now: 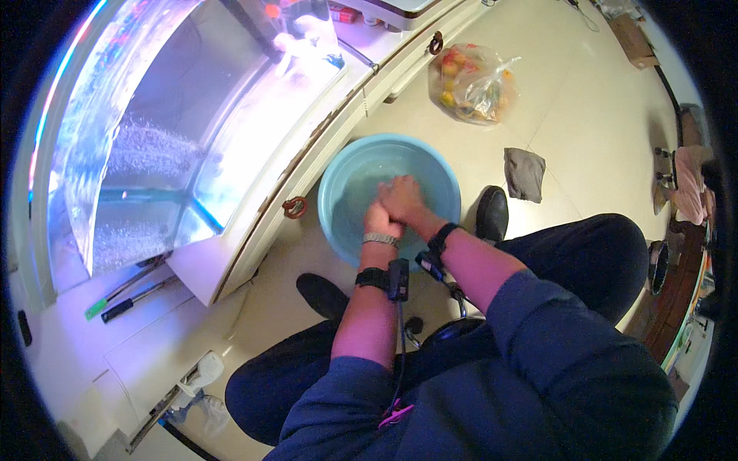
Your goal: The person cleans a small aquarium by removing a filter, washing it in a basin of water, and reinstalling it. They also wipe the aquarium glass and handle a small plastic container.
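A light blue plastic basin stands on the floor between my feet, with what looks like water in it. Over its middle my left hand and my right hand are pressed together, fingers curled and slightly blurred. Whether anything lies between the palms is hidden. My left wrist carries a metal bracelet, and a black strap with a small device sits farther up that forearm. A similar strapped device is on my right wrist.
A lit aquarium stands on a white cabinet at the left. A folded grey cloth and a clear plastic bag of fruit lie on the floor. Two long-handled tools rest at the lower left. My shoe is beside the basin.
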`<state>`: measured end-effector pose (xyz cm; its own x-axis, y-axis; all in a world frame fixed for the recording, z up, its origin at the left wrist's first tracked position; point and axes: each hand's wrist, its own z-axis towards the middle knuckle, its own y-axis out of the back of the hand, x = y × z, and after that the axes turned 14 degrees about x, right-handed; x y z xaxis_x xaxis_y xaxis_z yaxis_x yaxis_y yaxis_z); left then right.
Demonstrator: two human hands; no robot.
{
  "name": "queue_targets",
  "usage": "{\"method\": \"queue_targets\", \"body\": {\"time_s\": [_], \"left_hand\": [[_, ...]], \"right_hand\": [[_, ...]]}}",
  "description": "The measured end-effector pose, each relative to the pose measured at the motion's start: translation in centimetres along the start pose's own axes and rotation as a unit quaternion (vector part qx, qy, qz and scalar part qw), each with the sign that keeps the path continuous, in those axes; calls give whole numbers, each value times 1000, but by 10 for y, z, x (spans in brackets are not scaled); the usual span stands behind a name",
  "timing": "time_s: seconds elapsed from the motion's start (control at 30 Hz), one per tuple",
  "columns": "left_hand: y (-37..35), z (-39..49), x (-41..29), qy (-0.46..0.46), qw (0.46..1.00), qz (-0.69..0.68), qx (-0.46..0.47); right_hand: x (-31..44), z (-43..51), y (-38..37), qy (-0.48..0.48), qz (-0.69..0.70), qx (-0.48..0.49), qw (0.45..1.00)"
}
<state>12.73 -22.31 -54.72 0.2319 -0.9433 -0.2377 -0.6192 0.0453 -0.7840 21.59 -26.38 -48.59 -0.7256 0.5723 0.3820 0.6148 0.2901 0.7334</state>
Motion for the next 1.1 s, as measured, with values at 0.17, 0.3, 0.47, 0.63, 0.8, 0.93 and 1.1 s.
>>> {"method": "queue_targets", "body": {"time_s": [0.17,0.3,0.47,0.63,0.8,0.93,1.1], "left_hand": [[-13,-20,-31,11,992,-14,124],[-12,-32,-39,33,995,19,93],[-48,-34,-18,5,998,45,51],[-41,-63,-55,14,993,88,76],[-78,-73,-18,31,991,21,125],[-96,-87,-26,-56,993,106,-3],[-80,-84,-35,-58,992,40,104]], "right_hand": [[8,-3,-35,93,301,8,949],[32,-18,-30,78,384,-96,915],[32,-21,20,49,450,-34,891],[67,-70,13,131,328,-72,933],[30,-41,43,27,555,-8,832],[40,-47,27,92,516,31,851],[75,-97,40,70,355,28,932]]}}
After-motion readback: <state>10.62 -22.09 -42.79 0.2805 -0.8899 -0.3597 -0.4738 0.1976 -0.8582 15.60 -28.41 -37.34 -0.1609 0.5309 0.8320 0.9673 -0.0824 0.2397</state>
